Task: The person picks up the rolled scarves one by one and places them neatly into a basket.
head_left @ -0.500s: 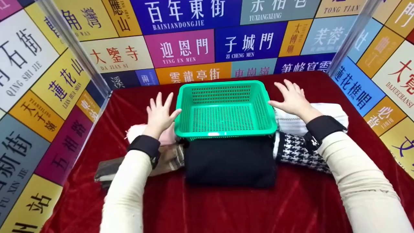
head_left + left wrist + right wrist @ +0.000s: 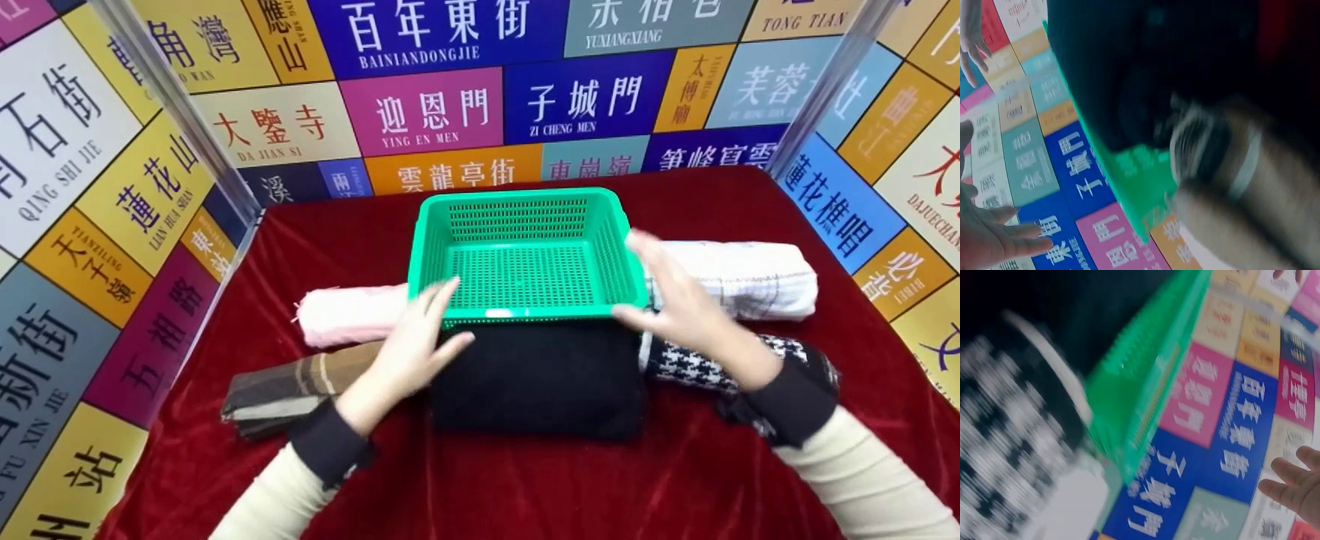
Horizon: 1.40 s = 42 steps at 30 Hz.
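An empty green plastic basket (image 2: 525,311) sits at the middle of the table, behind a folded black cloth (image 2: 536,382). My left hand (image 2: 409,349), blurred, is over the basket's near left corner with its fingers spread and nothing in its grasp. At the near right corner is my right hand (image 2: 679,307), its thumb apart from the fingers and likewise holding nothing. In the left wrist view the left hand's fingers (image 2: 1022,247) are extended; the right wrist view shows loosely spread fingers (image 2: 1292,484).
To the left lie a rolled pink cloth (image 2: 349,315) and a rolled brown striped cloth (image 2: 300,382). A white rolled cloth (image 2: 772,281) and a black-and-white houndstooth roll (image 2: 690,367) are at the right. Dark red velvet (image 2: 525,487) covers the table; printed panels (image 2: 442,109) enclose it.
Both hands have come down and nearer from above the basket's sides, the left moving right to the near left corner. The basket and cloths stay put.
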Available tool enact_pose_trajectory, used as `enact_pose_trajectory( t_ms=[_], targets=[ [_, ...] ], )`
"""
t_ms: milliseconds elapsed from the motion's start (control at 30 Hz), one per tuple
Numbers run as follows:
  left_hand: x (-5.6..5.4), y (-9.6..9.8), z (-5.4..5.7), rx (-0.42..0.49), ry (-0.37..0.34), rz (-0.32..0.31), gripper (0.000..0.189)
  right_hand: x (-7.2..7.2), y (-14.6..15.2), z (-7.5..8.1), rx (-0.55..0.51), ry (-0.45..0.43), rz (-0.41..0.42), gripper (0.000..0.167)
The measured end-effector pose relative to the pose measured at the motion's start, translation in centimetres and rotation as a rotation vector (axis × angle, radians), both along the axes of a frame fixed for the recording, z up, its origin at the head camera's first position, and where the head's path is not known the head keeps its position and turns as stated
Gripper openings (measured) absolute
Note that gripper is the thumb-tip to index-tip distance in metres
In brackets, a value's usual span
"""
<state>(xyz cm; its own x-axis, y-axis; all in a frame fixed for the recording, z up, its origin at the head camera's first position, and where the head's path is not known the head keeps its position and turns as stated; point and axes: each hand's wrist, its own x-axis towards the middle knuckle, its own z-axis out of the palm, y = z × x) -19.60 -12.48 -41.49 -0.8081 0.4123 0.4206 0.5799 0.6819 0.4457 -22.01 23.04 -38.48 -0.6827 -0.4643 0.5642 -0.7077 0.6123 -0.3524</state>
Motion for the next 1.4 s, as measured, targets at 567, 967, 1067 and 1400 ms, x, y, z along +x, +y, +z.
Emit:
enact_pose_trajectory(
  t_ms=[567, 967, 1067, 1400],
  targets=[
    [-1.3, 0.4, -4.8, -0.266, -0.252, -0.116, 0.081, 1.2, -1.9, -9.3, 0.407, -0.312, 0.177, 0.103],
    [-1.1, -1.0, -7.5, -0.16, -0.424, -0.186, 0.111, 0.6, -1.5, -10.9, 0.423, -0.56, 0.149, 0.125],
    [-0.7, -1.3, -7.9, -0.164, -0.429, -0.215, 0.113, 0.9, -1.2, -11.4, 0.443, -0.535, 0.146, 0.129],
    [0.2, -1.5, -8.9, -0.149, -0.433, -0.212, 0.115, 1.3, -0.9, -13.2, 0.286, -0.36, 0.166, 0.111]
  ],
)
